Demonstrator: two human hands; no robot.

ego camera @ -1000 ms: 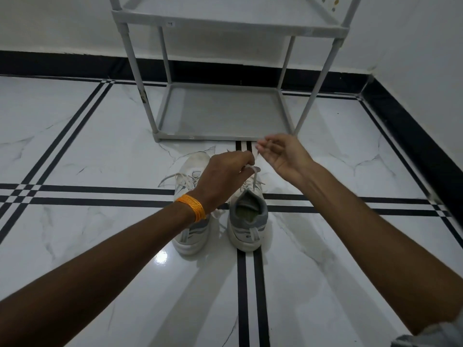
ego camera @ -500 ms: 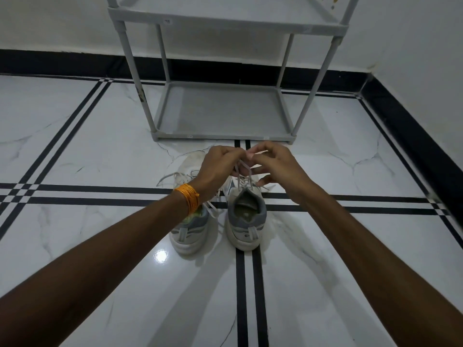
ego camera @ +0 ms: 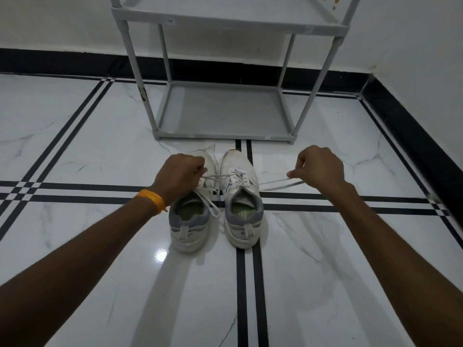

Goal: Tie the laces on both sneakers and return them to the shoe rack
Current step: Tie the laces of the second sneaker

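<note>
White marble floor (ego camera: 325,284) with black lines runs under two white and grey shoes. They stand side by side, toes pointing at a grey rack (ego camera: 225,113). The rack is just past the toes and its bottom shelf has nothing on it.

The right shoe (ego camera: 241,199) has its lace pulled out to both sides. The left hand (ego camera: 179,177) is closed tight on one end of that lace (ego camera: 218,177). It hangs over the front of the left shoe (ego camera: 189,221) and hides part of it. An orange band (ego camera: 152,200) goes round that wrist. The right hand (ego camera: 319,167) is out to the right of the shoes, above the floor. Its thumb and fingers pinch the other end of the lace (ego camera: 280,183), which looks like a long flat loop. The two hands are far apart, and the lace runs nearly straight between them, across the top of the right shoe.

One more lace (ego camera: 209,206) lies loose across the open top of the left shoe. A bright spot of light shines on the floor by its heel. Black trim (ego camera: 62,61) runs along the bottom of the white walls.
</note>
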